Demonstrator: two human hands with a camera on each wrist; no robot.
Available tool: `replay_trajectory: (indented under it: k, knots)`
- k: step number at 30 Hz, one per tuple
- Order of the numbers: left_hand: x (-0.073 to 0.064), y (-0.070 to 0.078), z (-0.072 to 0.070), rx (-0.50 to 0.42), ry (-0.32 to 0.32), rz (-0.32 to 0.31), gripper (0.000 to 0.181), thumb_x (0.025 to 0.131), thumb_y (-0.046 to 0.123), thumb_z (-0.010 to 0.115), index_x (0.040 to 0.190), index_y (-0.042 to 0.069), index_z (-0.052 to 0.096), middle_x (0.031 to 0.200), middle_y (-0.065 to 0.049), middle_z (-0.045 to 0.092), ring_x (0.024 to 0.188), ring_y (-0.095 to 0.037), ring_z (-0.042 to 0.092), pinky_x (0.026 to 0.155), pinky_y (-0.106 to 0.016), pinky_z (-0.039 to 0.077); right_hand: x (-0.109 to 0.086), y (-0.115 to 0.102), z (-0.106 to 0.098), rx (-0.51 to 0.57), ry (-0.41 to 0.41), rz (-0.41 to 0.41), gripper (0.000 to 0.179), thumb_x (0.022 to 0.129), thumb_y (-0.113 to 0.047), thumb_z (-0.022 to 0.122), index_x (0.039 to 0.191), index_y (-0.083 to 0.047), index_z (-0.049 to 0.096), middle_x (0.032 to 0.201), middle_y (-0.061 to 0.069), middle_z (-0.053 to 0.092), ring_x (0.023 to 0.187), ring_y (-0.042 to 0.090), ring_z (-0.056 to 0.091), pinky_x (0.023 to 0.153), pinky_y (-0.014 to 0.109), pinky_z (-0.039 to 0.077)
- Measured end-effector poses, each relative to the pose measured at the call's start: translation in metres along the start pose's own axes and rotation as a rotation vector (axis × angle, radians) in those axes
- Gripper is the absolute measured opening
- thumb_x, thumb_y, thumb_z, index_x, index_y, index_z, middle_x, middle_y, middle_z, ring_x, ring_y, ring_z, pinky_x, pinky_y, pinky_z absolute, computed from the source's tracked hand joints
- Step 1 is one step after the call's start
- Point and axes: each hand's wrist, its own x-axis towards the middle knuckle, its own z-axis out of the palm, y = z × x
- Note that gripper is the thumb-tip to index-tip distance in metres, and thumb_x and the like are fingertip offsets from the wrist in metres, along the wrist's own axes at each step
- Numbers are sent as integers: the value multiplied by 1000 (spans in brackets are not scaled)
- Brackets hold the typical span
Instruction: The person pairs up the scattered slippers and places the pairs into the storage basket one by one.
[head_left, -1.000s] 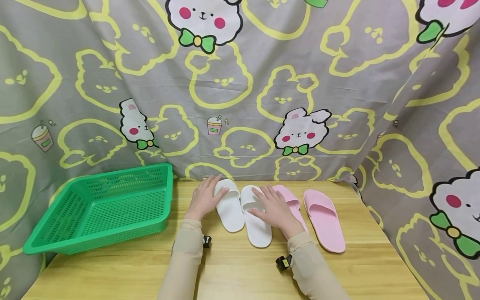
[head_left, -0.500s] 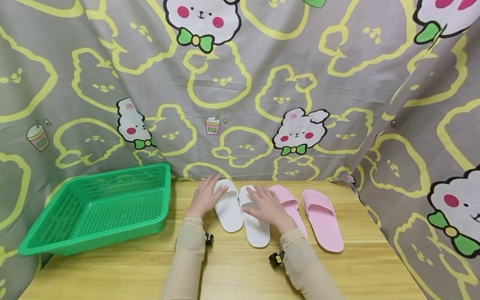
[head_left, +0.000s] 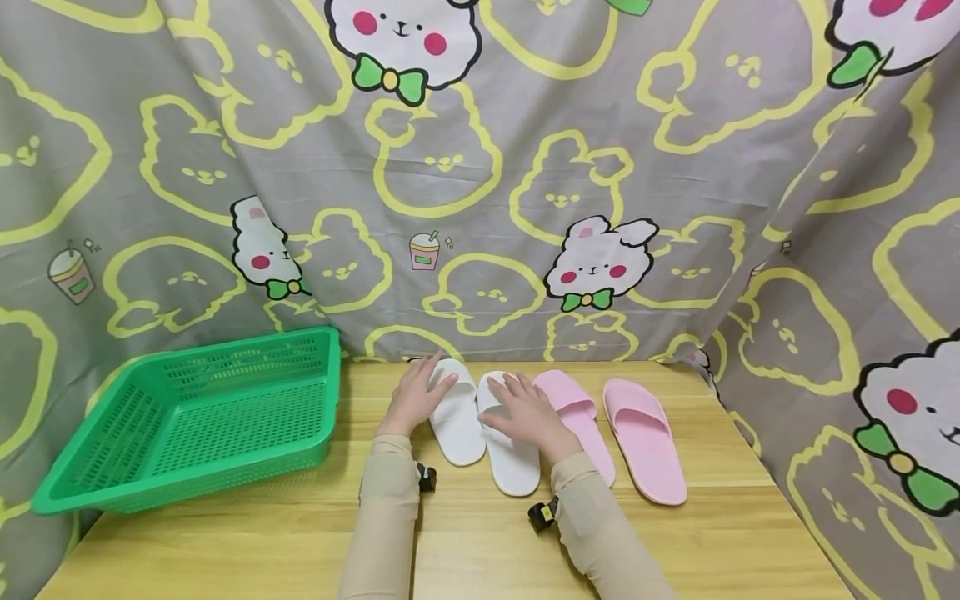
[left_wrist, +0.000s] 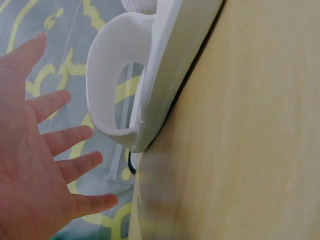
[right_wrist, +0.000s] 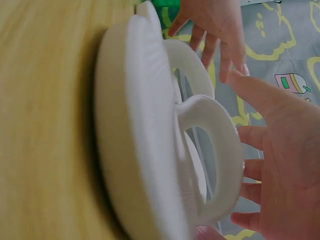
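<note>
Two white slippers stand side by side on the table, toes toward the curtain: the left one [head_left: 461, 433] and the right one [head_left: 516, 467]. My left hand [head_left: 414, 400] is beside the left slipper's strap, its fingers spread and apart from it in the left wrist view, where the strap [left_wrist: 112, 65] arches up. Over the right slipper's strap [right_wrist: 222, 150] hovers my right hand [right_wrist: 290, 170], fingers outstretched; whether the fingertips touch it I cannot tell. Neither hand holds anything. Just right of that hand lies a pink slipper [head_left: 562, 392], partly hidden by it.
Another pink slipper [head_left: 648, 454] lies farther right. A green perforated basket [head_left: 217, 475] stands at the table's left. Behind the wooden table [head_left: 480, 550] hangs a grey patterned curtain [head_left: 495, 200], which also closes off the sides.
My right hand has shifted left, farther over the right white slipper, uncovering more of the pink one. My left hand has edged slightly right. The slippers stay in place.
</note>
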Motion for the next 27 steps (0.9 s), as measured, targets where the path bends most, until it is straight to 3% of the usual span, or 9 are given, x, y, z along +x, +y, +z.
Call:
replay_trajectory:
  k: [9,17,27]
  knots:
    - [-1,-1,1,0,-73,-34,73,82,68,36,143,32,19,149,-11,22,137,-35,17,99,-68,19,-1,3,3,11,-30,17,74,82,-65,42,142,-25,26,147,12,25,136,37,18,107,56,20]
    - [2,-14,2,-69,-85,-22,74,83,64,41,143,23,24,148,-10,25,137,-32,20,108,-56,19,-3,4,0,55,-29,22,71,83,-60,45,142,-23,28,147,14,26,136,37,18,107,57,19]
    - [2,-20,-1,-95,-139,4,77,82,58,50,143,19,24,147,-6,29,134,-31,27,109,-49,23,-3,6,0,75,-19,11,72,84,-60,44,142,-21,28,145,13,29,135,37,22,108,55,19]
